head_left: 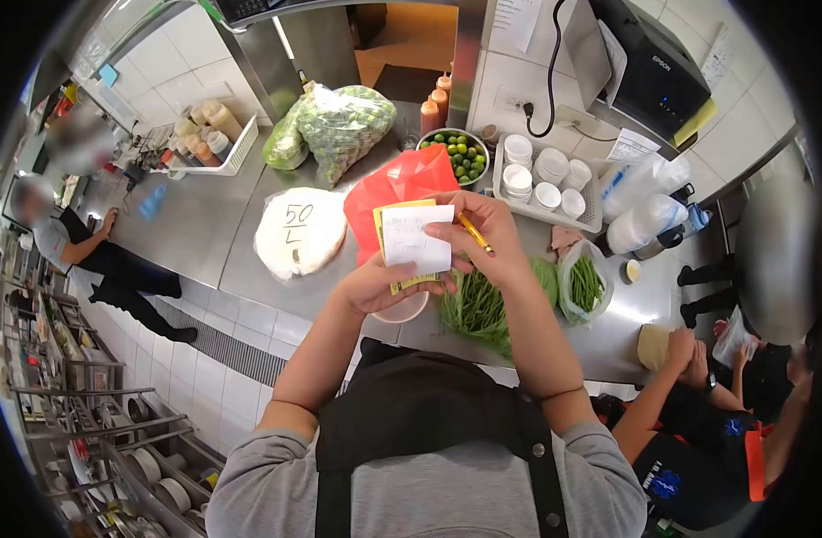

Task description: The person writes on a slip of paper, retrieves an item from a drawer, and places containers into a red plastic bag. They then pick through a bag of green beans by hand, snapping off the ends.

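Observation:
Both hands are together over the counter. My left hand (380,280) grips the lower left of a small stack of paper slips (417,240), white on top with handwriting, yellow beneath. My right hand (484,235) pinches the upper right of the same slips and also holds a yellow pencil (475,232) between its fingers. Behind the slips lies a red plastic bag (393,184). To the left rests a white bag marked "50 L" (299,235). Green beans (478,309) lie below my right hand, and more fill a clear bag (586,285).
On the steel counter (205,220) stand bagged greens (344,130), a bowl of limes (456,154), sauce bottles (430,115), a basket of white cups (545,184) and a bottle tray (216,148). One person (79,238) stands at left; others (689,457) are at lower right.

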Motion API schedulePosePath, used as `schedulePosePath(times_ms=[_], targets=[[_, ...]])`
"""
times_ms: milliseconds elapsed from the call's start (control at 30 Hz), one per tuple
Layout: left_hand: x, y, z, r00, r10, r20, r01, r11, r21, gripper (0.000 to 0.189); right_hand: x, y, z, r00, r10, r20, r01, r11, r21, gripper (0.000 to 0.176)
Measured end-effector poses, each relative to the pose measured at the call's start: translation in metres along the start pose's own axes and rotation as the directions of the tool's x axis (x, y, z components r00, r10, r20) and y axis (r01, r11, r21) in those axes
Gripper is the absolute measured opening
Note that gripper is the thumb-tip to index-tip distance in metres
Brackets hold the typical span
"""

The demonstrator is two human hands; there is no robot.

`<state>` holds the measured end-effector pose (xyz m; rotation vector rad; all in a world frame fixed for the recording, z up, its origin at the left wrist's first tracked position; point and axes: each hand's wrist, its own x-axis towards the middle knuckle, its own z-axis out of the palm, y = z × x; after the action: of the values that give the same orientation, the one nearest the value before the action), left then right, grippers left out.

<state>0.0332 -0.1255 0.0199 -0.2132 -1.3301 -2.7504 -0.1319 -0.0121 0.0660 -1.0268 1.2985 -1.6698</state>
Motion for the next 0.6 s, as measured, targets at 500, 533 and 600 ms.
schedulePosePath(times_ms=[500,533,600], targets=[[0.013,0.000,0.005,0.713,0.416,-0.565,-0.108,0.860,0.498,0.029,0.010,0.007,-0.012,0.990,0.020,-0.136,-0.014,0.999,0.045,0.048],[0.015,0.002,0.006,0.619,0.516,-0.593,-0.118,0.807,0.579,0.026,0.011,0.008,-0.011,0.992,0.023,-0.126,-0.020,1.000,0.023,0.048],[0.018,0.003,0.009,0.523,0.537,-0.662,-0.162,0.825,0.541,0.017,0.016,0.013,-0.003,0.994,0.030,-0.102,-0.032,0.999,-0.017,0.048]])
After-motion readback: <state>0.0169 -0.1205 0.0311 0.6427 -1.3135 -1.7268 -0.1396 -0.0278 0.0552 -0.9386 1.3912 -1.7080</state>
